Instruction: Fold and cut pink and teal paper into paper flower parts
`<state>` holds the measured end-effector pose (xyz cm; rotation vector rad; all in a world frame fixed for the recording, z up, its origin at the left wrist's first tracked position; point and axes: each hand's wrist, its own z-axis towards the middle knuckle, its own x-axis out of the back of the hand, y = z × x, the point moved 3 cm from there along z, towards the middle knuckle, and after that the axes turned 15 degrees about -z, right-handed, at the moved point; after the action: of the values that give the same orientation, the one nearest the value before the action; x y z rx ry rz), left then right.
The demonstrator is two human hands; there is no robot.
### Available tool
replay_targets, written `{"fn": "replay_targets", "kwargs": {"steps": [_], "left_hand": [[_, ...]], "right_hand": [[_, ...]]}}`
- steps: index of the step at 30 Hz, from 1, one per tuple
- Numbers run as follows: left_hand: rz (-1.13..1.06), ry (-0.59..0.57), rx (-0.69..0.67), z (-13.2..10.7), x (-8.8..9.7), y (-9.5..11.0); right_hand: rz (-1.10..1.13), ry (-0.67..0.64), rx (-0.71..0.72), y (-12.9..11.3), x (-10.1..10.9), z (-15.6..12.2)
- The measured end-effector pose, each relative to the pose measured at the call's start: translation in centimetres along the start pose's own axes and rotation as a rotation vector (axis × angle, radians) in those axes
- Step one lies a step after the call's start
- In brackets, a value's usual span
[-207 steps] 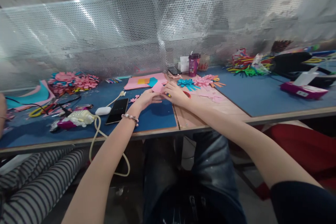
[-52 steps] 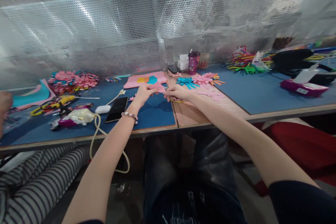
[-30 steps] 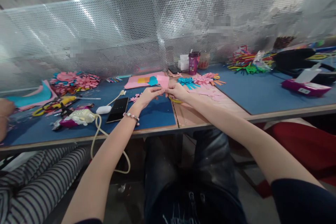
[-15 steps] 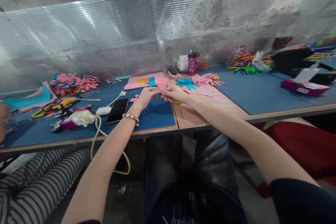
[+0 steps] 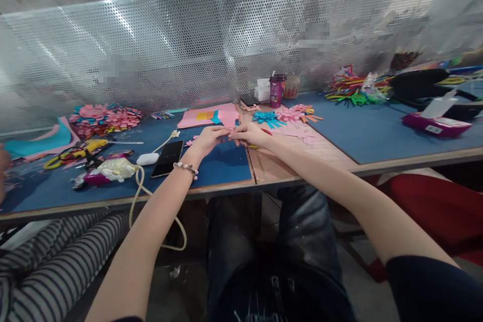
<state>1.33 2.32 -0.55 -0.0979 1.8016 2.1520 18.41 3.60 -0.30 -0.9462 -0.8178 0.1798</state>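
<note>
My left hand, with a beaded bracelet at its wrist, meets my right hand above the near middle of the table. Fingers of both are pinched together on a piece of pink paper, which sticks up beyond the fingertips. Its lower end is hidden by the fingers. Behind it lies a stack of pink sheets with yellow and blue pieces on top. To the right of my hands are a blue fringed paper flower and a pink one.
A phone, a white earbud case, a power strip and yellow-handled scissors lie left. A lidded purple cup stands behind; a purple tissue pack sits right. Another person's hand shows at the left edge.
The pink paper has shifted slightly left and shows more of its face. My fingertips have moved a little around its lower end; both hands stay together.
</note>
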Motion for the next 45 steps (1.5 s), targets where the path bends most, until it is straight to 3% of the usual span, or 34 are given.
{"fn": "replay_targets", "kwargs": {"steps": [9,16,18,21,23,26,30,32,35,41,45], "left_hand": [[-0.165,0.095,-0.006,0.3,0.1,0.5],[-0.317,0.349,-0.103,1.1,3.6,1.6],[-0.331,0.305,-0.035,1.0,3.5,1.1],[-0.251,0.106,0.148,0.5,1.7,0.0],[-0.171,0.022,0.167,0.2,0.7,-0.4],[-0.1,0.04,0.163,-0.1,0.5,-0.6],[-0.067,0.109,0.215,0.0,1.4,-0.9],[-0.058,0.089,0.231,0.0,1.4,-1.1],[-0.041,0.06,0.248,0.2,1.3,-1.5],[-0.023,0.017,0.257,0.1,1.4,-1.5],[-0.08,-0.138,0.279,-0.3,0.2,-1.3]], "right_hand": [[0.043,-0.004,-0.015,0.3,0.1,0.3],[0.058,-0.033,-0.042,0.0,0.1,-0.2],[0.075,-0.017,-0.058,0.2,0.2,-0.2],[0.044,-0.006,-0.072,0.6,0.1,-0.1],[-0.019,-0.053,-0.072,0.5,-0.1,-0.1],[-0.168,-0.072,-0.113,0.5,0.5,0.0],[-0.696,0.174,-0.267,1.5,3.6,-0.5],[-1.023,0.111,-0.306,2.1,4.6,-0.8],[-1.258,-0.042,-0.354,2.7,4.8,-0.9],[-1.289,-0.022,-0.471,2.1,4.5,-0.5],[-1.122,0.075,-0.5,1.8,4.7,-0.7]]}}
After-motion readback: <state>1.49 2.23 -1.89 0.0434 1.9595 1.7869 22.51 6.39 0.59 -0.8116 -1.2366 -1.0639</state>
